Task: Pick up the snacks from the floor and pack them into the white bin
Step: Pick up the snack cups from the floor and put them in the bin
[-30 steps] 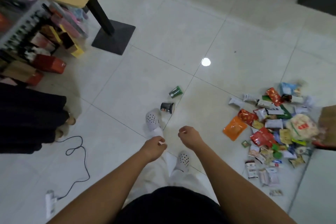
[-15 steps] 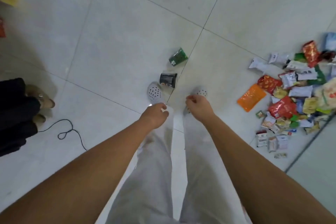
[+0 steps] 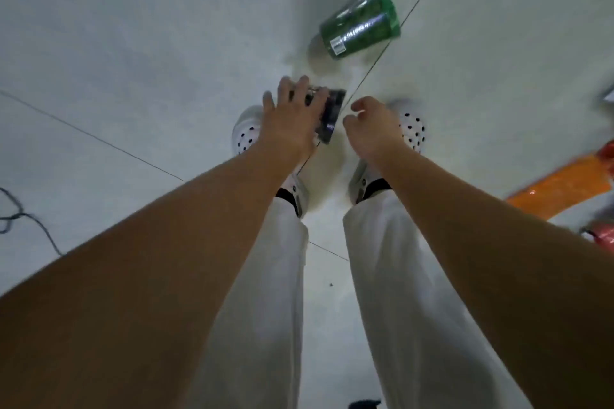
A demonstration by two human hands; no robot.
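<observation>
A dark snack cup lies on its side on the pale tiled floor, just ahead of my white shoes. My left hand reaches down over it with the fingers spread across its top; most of the cup is hidden under the hand. My right hand hovers just right of the cup, loosely curled and holding nothing. A green snack cup lies on its side further ahead, beside a tile joint. The white bin is out of view.
An orange packet and a red packet show blurred at the right edge. A dark cable curls on the floor at the left. My white perforated shoes stand either side of the dark cup.
I have bent down, so the floor and cups look much closer. My left hand has opened from a fist and dropped onto the dark cup. The snack pile has slid out to the right.
</observation>
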